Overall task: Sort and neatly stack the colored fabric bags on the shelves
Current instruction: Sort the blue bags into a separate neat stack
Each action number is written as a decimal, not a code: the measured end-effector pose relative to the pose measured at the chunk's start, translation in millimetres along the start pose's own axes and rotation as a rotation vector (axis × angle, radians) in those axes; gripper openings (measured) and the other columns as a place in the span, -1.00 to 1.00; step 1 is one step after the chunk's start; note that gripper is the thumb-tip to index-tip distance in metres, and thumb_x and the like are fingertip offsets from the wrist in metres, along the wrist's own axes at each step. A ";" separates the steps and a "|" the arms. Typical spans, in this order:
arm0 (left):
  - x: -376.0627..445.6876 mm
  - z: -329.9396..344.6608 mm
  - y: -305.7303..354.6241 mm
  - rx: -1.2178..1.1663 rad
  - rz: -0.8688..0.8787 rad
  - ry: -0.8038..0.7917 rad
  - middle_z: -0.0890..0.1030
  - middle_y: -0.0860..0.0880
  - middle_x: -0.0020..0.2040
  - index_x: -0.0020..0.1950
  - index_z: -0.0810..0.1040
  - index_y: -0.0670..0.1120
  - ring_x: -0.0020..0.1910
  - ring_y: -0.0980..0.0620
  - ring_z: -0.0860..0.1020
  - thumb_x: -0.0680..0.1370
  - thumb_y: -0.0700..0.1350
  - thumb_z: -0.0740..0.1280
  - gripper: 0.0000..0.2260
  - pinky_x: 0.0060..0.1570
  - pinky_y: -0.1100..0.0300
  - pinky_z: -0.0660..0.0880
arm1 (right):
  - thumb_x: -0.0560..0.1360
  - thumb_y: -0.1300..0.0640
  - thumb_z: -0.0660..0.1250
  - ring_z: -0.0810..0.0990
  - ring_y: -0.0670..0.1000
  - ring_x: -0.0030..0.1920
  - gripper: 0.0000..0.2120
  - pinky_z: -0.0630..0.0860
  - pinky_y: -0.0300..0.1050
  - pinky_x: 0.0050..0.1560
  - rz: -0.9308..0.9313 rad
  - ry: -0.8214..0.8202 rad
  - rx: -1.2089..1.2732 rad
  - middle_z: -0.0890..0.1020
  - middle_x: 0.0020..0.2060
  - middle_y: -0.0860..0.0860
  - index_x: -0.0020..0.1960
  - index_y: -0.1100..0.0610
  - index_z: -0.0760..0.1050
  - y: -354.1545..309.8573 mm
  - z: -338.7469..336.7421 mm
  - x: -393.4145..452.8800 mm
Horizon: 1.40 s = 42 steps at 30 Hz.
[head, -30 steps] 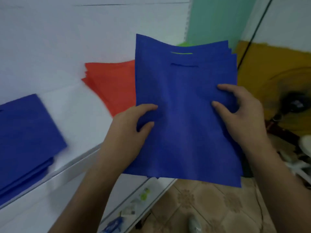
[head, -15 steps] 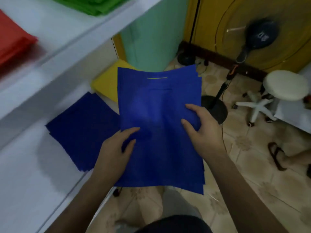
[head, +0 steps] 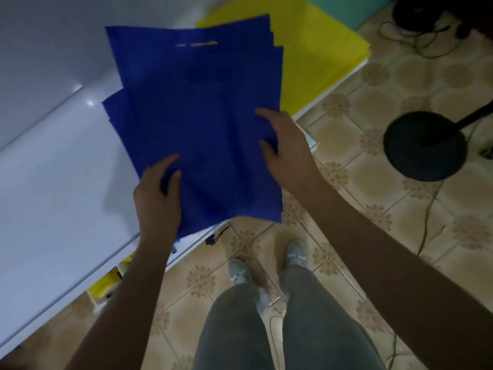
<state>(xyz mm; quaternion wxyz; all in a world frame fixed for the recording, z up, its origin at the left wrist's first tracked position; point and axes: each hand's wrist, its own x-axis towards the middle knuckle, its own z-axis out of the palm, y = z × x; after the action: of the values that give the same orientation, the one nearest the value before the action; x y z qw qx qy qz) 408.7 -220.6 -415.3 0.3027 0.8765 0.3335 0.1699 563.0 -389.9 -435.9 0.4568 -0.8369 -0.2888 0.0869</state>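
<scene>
A bundle of several blue fabric bags (head: 202, 113) with cut-out handles hangs over the white lower shelf (head: 53, 182). My left hand (head: 157, 193) grips its lower left edge, thumb on top. At the right edge my right hand (head: 285, 150) holds the bundle with thumb and fingers on top. More blue bags (head: 113, 110) lie on the shelf underneath, their edges peeking out at the left. A stack of yellow bags (head: 320, 57) lies on the same shelf behind, partly hidden by the blue bundle.
The shelf's front edge runs diagonally from lower left to upper right. A tiled floor (head: 373, 209) lies to the right, with a black round fan base (head: 424, 145) and cables. My legs and shoes (head: 266, 263) stand close to the shelf. Yellow items (head: 104, 284) sit under it.
My view has dropped from the upper shelves with red and blue stacks to the lower shelf. Both hands have carried the blue bundle down over the blue bags lying there.
</scene>
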 end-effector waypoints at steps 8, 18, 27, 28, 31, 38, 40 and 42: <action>63.2 -16.2 -104.3 0.310 -0.233 -0.201 0.52 -0.26 0.06 0.34 0.42 -0.07 0.05 -0.25 0.49 0.50 -0.04 0.35 -0.58 0.04 -0.01 0.41 | 0.56 0.25 0.21 0.50 0.14 0.11 -0.65 0.51 0.11 0.08 -0.063 -0.266 -0.382 0.41 0.26 0.13 0.34 0.13 0.35 -7.5 92.7 124.5; 41.3 -34.1 -55.2 0.184 -0.236 -0.091 0.43 -0.15 0.26 0.34 0.42 -0.09 0.11 -0.12 0.50 0.55 -0.08 0.30 -0.63 0.11 0.05 0.43 | 0.55 0.07 0.27 0.42 0.13 0.21 -0.65 0.51 0.01 0.05 -0.136 -0.239 -0.452 0.36 0.31 0.08 0.31 0.11 0.39 -41.5 63.2 95.5; -79.6 -205.7 71.9 0.209 -0.034 0.062 0.48 0.16 0.15 0.26 0.45 0.11 0.01 0.18 0.52 0.53 -0.08 0.32 -0.69 -0.04 0.30 0.45 | 0.53 0.08 0.28 0.43 -0.03 0.25 -0.66 0.50 -0.12 0.10 -0.594 -0.342 -0.116 0.39 0.28 -0.04 0.30 0.04 0.42 -235.3 -22.7 3.8; -89.3 -227.9 78.1 0.185 -0.059 0.097 0.48 0.23 0.14 0.24 0.46 0.15 0.00 0.21 0.53 0.53 -0.05 0.30 -0.71 -0.04 0.34 0.46 | 0.54 0.07 0.28 0.42 -0.08 0.24 -0.66 0.47 -0.17 0.11 -0.628 -0.365 -0.095 0.38 0.27 -0.09 0.31 0.00 0.41 -255.3 -28.6 -1.9; -112.9 -293.2 90.9 0.027 -0.139 0.228 0.57 0.23 0.07 0.12 0.53 0.15 -0.03 0.17 0.57 0.54 -0.11 0.31 -0.79 -0.09 0.36 0.47 | 0.52 0.02 0.30 0.46 -0.23 0.06 -0.71 0.42 -0.29 0.03 -0.604 -0.494 0.020 0.41 0.07 -0.29 0.22 -0.15 0.40 -303.3 -43.1 -21.8; -127.0 -399.1 84.5 -0.011 -0.099 0.395 0.61 0.22 0.00 0.08 0.54 0.19 -0.08 0.15 0.60 0.52 -0.15 0.31 -0.75 -0.19 0.29 0.52 | 0.52 -0.04 0.27 0.46 -0.26 0.03 -0.78 0.41 -0.37 -0.08 -0.833 -0.626 -0.034 0.45 0.02 -0.33 0.13 -0.26 0.40 -397.2 -48.1 -46.2; -124.2 -422.8 70.0 0.039 -0.074 0.421 0.60 0.24 0.00 0.08 0.54 0.20 -0.06 0.17 0.58 0.52 -0.12 0.31 -0.77 -0.19 0.32 0.51 | 0.53 -0.03 0.26 0.46 -0.27 0.01 -0.77 0.42 -0.37 -0.07 -0.875 -0.573 -0.067 0.46 0.02 -0.32 0.16 -0.23 0.42 -429.9 -31.0 -42.9; -118.7 -450.6 46.6 0.098 -0.043 0.448 0.60 0.24 -0.03 0.08 0.54 0.18 -0.04 0.20 0.56 0.51 -0.12 0.31 -0.77 -0.14 0.35 0.50 | 0.53 -0.01 0.27 0.48 -0.23 -0.04 -0.77 0.42 -0.35 -0.09 -0.896 -0.528 -0.085 0.49 0.00 -0.27 0.18 -0.18 0.44 -462.9 -4.2 -35.3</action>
<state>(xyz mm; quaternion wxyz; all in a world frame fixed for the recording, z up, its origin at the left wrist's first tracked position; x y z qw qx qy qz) 120.5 -141.9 -54.6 0.1818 0.8233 0.4188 0.3372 348.9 -220.2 -60.6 0.3261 -0.5986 -0.7274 0.0791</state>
